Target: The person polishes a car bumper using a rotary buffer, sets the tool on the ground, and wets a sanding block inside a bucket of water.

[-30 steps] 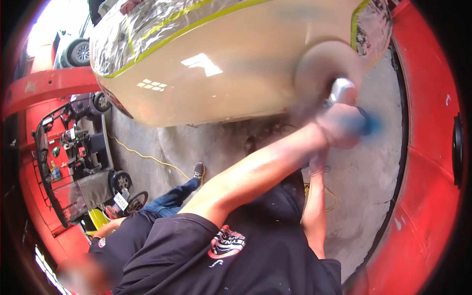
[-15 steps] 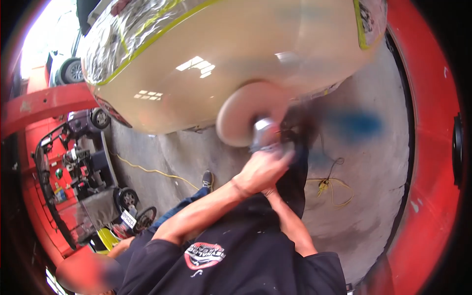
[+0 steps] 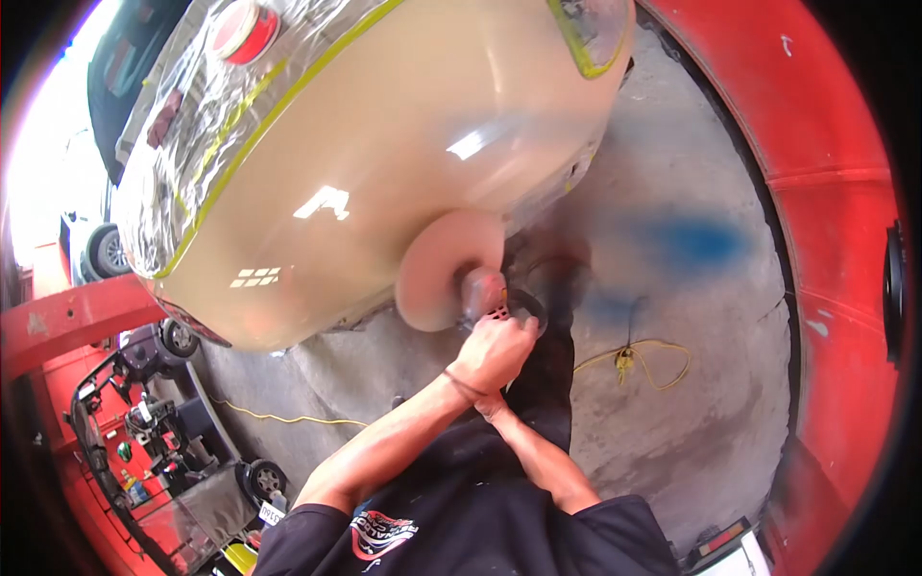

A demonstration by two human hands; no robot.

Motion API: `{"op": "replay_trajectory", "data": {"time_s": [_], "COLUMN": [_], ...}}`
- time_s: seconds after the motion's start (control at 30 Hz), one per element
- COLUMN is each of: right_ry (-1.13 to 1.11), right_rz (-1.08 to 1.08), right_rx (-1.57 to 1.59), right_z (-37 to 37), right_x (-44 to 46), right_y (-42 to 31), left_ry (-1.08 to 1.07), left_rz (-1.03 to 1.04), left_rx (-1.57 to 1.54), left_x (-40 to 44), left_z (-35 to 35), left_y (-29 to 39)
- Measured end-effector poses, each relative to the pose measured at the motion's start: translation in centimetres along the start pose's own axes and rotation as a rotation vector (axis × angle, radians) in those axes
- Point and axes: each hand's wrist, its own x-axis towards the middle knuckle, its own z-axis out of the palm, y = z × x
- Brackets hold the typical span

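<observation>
A hand-held polisher (image 3: 483,291) with a large round pink pad (image 3: 440,274) is against the lower edge of a glossy beige car bumper (image 3: 384,125). My left hand (image 3: 497,353) is wrapped round the polisher body, just below its red head. Behind my left wrist lies my right hand (image 3: 491,406); its fingers are hidden, so its hold cannot be made out. Plastic sheeting (image 3: 182,144) edged with yellow-green tape (image 3: 264,130) covers the car above the bumper. The pad looks blurred.
A red and white tub (image 3: 246,33) sits on the sheeting. A yellow cord (image 3: 624,363) lies on the concrete floor (image 3: 691,422). Red metal beams (image 3: 826,192) curve along the right; another (image 3: 77,322) crosses at left. A dark cart-like vehicle (image 3: 158,422) stands at lower left.
The polisher and both hands have moved left along the bumper's lower edge. The view has shifted, bringing the red and white tub into sight. The other person has gone out of view.
</observation>
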Motion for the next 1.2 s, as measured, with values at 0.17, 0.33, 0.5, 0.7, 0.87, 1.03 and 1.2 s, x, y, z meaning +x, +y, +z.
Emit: {"op": "replay_trajectory", "data": {"time_s": [0.17, 0.33, 0.5, 0.7, 0.87, 1.03, 1.2], "right_ry": [0.159, -0.057, 0.008, 0.105, 0.050, -0.042, -0.132], "right_rz": [-0.016, 0.137, 0.126, 0.203, 0.200, 0.190, 0.275], "right_rx": [0.318, 0.611, 0.554, 0.627, 0.576, 0.353, -0.080], "right_z": [-5.5, -14.3, -23.2, -29.2, -32.6, -34.5, -35.1], "right_x": [1.2, 6.0, 9.2, 11.9, 13.5, 10.9, 9.7], "right_y": [-4.6, 3.2, -9.2, -20.2, -23.1, -22.3, -25.7], "left_ry": [-0.120, -0.080, -0.070, 0.036, 0.118, 0.167, 0.240], "left_rz": [0.053, 0.068, 0.025, 0.008, 0.001, 0.013, -0.100], "left_rx": [0.072, 0.110, 0.141, 0.169, 0.095, -0.107, -0.246], "left_x": [10.5, 21.1, 30.2, 38.5, 43.4, 35.8, 27.3], "left_z": [0.4, -1.1, -5.5, -6.5, -5.9, -10.7, -17.8], "left_y": [4.1, 8.4, 12.5, 14.1, 13.4, 13.7, 12.7]}}
